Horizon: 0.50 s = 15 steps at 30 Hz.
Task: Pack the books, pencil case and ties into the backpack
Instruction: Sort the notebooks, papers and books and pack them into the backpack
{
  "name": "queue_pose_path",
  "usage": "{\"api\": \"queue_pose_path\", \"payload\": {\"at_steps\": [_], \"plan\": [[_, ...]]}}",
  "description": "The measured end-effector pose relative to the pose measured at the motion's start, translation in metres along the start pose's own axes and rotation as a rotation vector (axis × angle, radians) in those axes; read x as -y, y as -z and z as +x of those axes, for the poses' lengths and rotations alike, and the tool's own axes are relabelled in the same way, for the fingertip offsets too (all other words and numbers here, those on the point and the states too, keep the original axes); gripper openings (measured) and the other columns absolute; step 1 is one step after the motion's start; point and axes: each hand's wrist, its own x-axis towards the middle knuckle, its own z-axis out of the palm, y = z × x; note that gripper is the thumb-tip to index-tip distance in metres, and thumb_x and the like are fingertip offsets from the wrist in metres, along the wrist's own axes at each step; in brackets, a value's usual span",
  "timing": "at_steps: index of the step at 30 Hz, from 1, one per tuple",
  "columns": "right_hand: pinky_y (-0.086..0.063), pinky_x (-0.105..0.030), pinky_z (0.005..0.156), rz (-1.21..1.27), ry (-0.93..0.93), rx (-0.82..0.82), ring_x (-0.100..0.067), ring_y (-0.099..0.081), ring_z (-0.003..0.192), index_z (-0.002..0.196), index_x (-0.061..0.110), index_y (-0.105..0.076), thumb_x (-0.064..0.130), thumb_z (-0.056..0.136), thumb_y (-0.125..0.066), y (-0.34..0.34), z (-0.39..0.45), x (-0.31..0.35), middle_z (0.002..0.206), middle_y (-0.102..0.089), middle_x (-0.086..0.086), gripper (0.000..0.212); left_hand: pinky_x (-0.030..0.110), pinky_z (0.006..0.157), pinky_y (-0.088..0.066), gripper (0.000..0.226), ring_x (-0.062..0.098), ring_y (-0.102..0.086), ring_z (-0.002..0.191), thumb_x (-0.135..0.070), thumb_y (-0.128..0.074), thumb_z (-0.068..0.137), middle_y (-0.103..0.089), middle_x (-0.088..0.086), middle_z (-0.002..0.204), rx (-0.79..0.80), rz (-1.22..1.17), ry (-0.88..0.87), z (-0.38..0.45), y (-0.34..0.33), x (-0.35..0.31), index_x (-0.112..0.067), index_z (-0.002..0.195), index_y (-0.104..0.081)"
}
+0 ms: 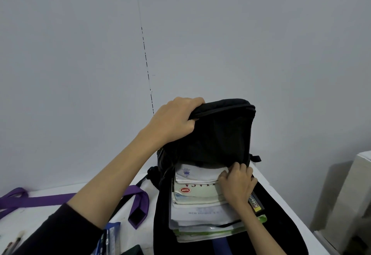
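Left hand [176, 120] clenches the top edge of the black backpack [220, 134], lifting it, presumably to keep the mouth open. Right hand [236, 184] pinches a corner in the stack of books [200, 204], which sits half inside, likely to slide it deeper. Purple ties [40, 198] and blue pencil case [108, 236] lie unpacked on the white table [60, 220], left of the backpack.

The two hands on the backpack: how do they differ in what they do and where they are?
The left hand grips the top edge of the black backpack, holding the flap up; the right hand is lower, at the stack of books. The left hand wraps fabric; the right hand's curled fingers touch the top book's edge. Both work on the backpack's open compartment.
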Motion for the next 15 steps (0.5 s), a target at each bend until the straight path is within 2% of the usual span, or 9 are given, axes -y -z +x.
{"api": "queue_pose_path", "payload": {"at_steps": [10,15], "plan": [[-0.028,-0.037,0.081,0.032,-0.006,0.045,-0.027,-0.048,0.101,0.091,0.009,-0.053,0.013,0.084,-0.050,0.013,0.004,0.007,0.097,-0.060,-0.007,0.008,0.031,0.060,-0.037,0.033,0.025,-0.053,0.081,-0.003,-0.047,0.072,-0.060,0.002,0.086,-0.024,0.039,-0.055,0.003,0.002,-0.008,-0.016,0.100,-0.056],[-0.043,-0.040,0.080,0.242,-0.131,0.112,-0.036,-0.060,0.088,0.083,0.005,-0.044,0.008,0.084,-0.049,0.021,0.007,0.005,0.092,-0.064,-0.016,0.006,0.031,0.060,-0.037,0.031,0.025,-0.053,0.080,-0.002,-0.047,0.073,-0.060,0.003,0.086,-0.033,0.034,-0.051,-0.001,0.002,-0.008,-0.016,0.099,-0.056]]}}
